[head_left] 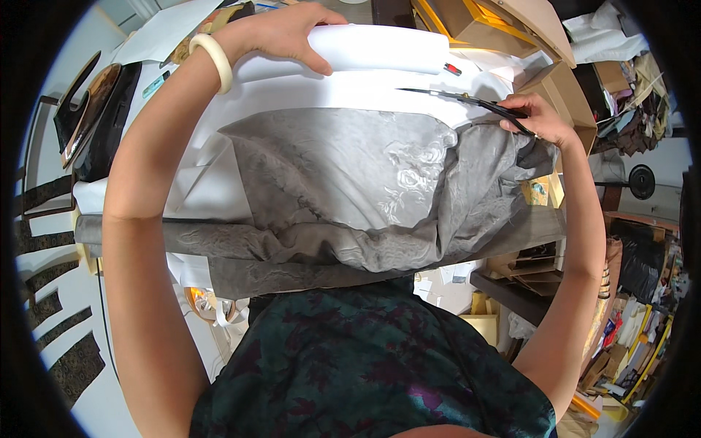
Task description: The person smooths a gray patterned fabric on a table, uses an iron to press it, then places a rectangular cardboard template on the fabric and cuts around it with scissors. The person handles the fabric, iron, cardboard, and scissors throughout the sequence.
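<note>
Spreading thumb and fingers wide across a roll of white paper point(391, 50), a worker's left hand point(296, 38) spans its left part on the far side of the table, a placement that seems meant to steady a curved thing apt to roll; how hard it presses cannot be told. To the right, the right hand point(538, 119) is closed around the black handles of a pair of scissors point(467, 98), whose blades look close together and point left across the white sheet, near the roll's right end. Whether the blades touch the sheet is unclear.

Between the forearms, gray floral-patterned fabric point(343, 157) lies bunched over the sheet and spills past the near edge, probably left loose so the far strip of paper stays exposed. A small red item point(453, 69) rests just beside the roll's right end, while a light-blue cutter-like tool point(155, 85) lies far left. Open cardboard boxes point(553, 98) crowd the far right; a cream bangle point(212, 63) circles the left wrist.
</note>
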`<state>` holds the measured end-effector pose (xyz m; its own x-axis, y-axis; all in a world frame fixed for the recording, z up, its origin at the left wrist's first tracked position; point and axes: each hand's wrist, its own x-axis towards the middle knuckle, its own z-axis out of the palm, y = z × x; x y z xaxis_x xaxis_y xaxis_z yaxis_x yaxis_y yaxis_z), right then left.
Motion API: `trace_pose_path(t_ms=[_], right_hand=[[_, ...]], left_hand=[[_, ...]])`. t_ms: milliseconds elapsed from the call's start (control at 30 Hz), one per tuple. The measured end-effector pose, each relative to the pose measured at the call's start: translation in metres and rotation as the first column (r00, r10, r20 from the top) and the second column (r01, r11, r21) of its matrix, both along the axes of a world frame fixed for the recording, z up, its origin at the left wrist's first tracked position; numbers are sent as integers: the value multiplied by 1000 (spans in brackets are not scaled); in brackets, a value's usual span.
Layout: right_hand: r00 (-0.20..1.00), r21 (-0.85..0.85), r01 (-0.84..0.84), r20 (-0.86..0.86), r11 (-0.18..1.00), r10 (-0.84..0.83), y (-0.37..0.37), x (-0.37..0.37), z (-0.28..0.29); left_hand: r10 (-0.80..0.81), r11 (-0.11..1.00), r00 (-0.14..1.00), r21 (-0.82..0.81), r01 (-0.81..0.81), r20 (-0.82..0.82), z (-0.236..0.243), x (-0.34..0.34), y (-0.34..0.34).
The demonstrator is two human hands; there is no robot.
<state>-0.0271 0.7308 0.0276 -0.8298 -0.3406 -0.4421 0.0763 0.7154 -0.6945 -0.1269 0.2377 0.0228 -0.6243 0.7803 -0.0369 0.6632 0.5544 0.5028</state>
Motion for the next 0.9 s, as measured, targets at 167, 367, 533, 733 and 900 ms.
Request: trace_pose_path(t_ms=[167,367,533,733,900], right_hand=[[999,-11,-35,8,999,35,1,-1,-1],[999,4,-42,-3,999,42,2,-2,-3],[1000,26,-22,-17,999,23,-7,-1,0],[998,-47,-59,5,997,59,-32,-9,-4],[997,-37,-69,13,997,70,-38,-13,-11]], left_hand=[[-8,1000,1000,11,8,20,-2,-2,-1],[0,1000,999,22,0,33,0,1,-1],[3,1000,998,23,-4,70,3,2,-1],[-16,1000,999,15,15,43,1,1,0],[2,999,1000,45,-3,20,-4,2,-5]])
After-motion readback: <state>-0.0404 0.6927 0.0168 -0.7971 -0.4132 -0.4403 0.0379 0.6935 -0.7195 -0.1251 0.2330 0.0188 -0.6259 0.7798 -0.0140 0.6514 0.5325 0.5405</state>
